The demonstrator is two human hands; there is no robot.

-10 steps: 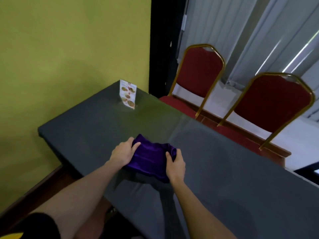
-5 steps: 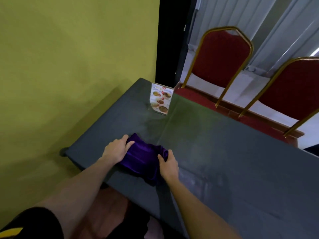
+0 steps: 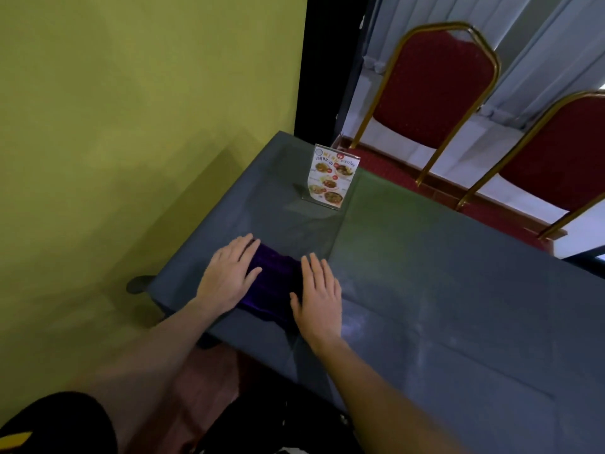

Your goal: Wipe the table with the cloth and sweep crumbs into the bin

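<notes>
table (image 3: 425,290) under flat hands (image 3: 271,283), cloth (image 3: 273,280).

Menu stand (image 3: 331,179) ahead; rightward seemingly clear.

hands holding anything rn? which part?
No real grip. Both hands lie flat, pressing the purple cloth onto the table: left hand on its left end, right hand on its right end, fingers extended.

Dim interior; daylight enters from the upper right, leaving a pale sheen on the desk (image 3: 458,290). Soft shadows fall leftward. Wide-angle bending at edges; near forearms slightly blurred.
</notes>
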